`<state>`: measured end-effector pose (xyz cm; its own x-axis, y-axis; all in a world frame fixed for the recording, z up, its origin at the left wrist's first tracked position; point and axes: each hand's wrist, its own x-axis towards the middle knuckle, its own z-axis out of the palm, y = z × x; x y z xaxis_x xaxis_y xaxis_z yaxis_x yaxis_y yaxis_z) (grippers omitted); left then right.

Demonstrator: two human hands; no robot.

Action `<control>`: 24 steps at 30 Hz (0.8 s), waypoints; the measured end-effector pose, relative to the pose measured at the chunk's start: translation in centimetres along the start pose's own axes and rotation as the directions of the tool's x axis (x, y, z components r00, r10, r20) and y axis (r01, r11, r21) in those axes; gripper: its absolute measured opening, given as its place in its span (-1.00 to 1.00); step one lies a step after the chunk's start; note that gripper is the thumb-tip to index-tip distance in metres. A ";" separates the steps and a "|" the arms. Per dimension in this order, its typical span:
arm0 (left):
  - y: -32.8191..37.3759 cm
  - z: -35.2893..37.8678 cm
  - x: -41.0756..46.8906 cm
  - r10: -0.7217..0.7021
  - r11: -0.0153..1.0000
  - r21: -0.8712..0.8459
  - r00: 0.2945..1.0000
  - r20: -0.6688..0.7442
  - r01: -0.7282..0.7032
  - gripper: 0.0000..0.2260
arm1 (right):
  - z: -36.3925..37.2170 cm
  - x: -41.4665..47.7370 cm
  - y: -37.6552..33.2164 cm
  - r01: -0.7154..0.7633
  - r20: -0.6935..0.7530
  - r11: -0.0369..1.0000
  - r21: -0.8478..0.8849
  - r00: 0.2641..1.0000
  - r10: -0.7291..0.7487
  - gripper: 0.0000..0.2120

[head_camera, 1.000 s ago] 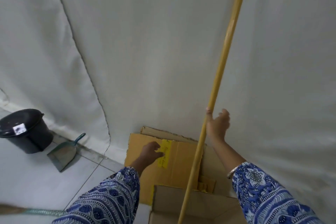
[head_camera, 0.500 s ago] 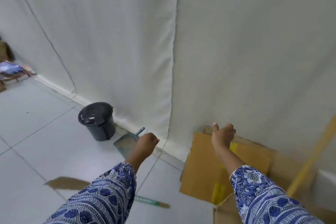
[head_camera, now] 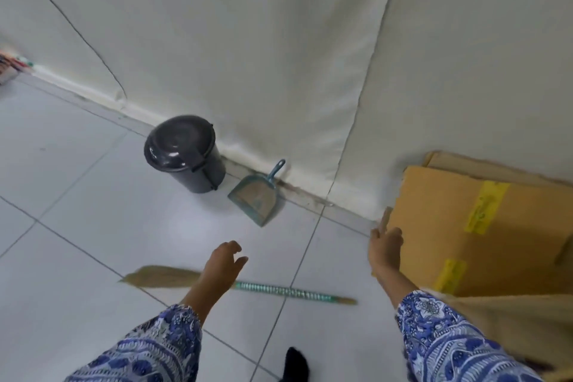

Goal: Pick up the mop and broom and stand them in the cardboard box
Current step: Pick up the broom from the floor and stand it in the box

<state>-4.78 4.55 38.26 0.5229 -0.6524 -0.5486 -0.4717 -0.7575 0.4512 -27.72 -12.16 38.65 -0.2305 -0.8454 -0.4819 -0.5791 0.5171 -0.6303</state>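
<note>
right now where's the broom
In the head view the broom lies flat on the tiled floor at lower centre, bristles to the left, passing under the open left hand, nearer the camera than the dustpan and black bin.

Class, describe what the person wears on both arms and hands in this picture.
Both arms wear long sleeves, left and right, in a blue-and-white floral and striped print, ending at the wrists. The left hand and right hand are bare, without gloves.
</note>
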 end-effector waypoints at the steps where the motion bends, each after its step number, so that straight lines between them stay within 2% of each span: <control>1: -1.3 0.5 0.9 0.003 1.000 0.031 1.000 0.019 -0.003 -0.74 | 1.7 0.3 0.8 -0.037 0.018 0.999 -0.010 0.999 0.037 -0.54; 5: -8.6 5.2 7.9 -0.028 0.987 0.161 0.993 0.118 0.009 -0.72 | 12.4 3.2 7.5 -0.269 0.098 0.962 0.047 0.960 0.264 -0.55; 7: -12.5 8.9 12.3 -0.021 0.972 0.234 0.987 0.159 -0.017 -0.71 | 18.4 5.6 12.4 -0.453 0.148 0.883 0.124 0.888 0.435 -0.55; 9: -16.1 13.0 16.0 -0.024 0.957 0.289 0.977 0.210 -0.038 -0.70 | 23.3 7.2 16.7 -0.611 0.207 0.766 0.198 0.790 0.577 -0.65; 11: -19.2 16.9 19.2 -0.005 0.936 0.342 0.965 0.261 -0.087 -0.68 | 27.1 8.5 20.2 -0.687 0.250 0.688 0.233 0.726 0.641 -0.71; 13: -22.4 21.1 22.2 0.016 0.902 0.404 0.947 0.322 -0.152 -0.66 | 31.2 9.7 24.4 -0.712 0.265 0.670 0.213 0.702 0.662 -0.67; 15: -25.4 25.1 25.1 0.059 0.852 0.470 0.933 0.354 -0.233 -0.64 | 34.8 10.8 28.5 -0.755 0.308 0.598 0.270 0.656 0.689 -0.64; 17: -27.3 27.6 27.5 0.113 0.794 0.526 0.924 0.365 -0.305 -0.61 | 37.6 12.1 32.0 -0.757 0.375 0.585 0.290 0.652 0.659 -0.70; 20: -29.6 30.7 29.7 0.196 0.726 0.569 0.909 0.367 -0.386 -0.66 | 41.2 14.2 36.9 -0.761 0.465 0.540 0.359 0.648 0.603 -0.64; 22: -30.4 31.8 30.3 0.268 0.695 0.570 0.894 0.360 -0.438 -0.71 | 41.6 14.2 35.8 -0.713 0.373 0.573 0.405 0.701 0.608 -0.67; 24: -30.6 32.0 30.1 0.301 0.681 0.560 0.878 0.372 -0.471 -0.74 | 41.7 14.7 34.9 -0.723 0.296 0.525 0.449 0.675 0.676 -0.70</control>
<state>2.66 8.84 -14.53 0.0529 -0.7926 -0.6074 -0.9654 -0.1960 0.1718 -18.75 -0.98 -15.82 -0.3160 -0.1816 -0.9312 0.2134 0.9427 -0.2563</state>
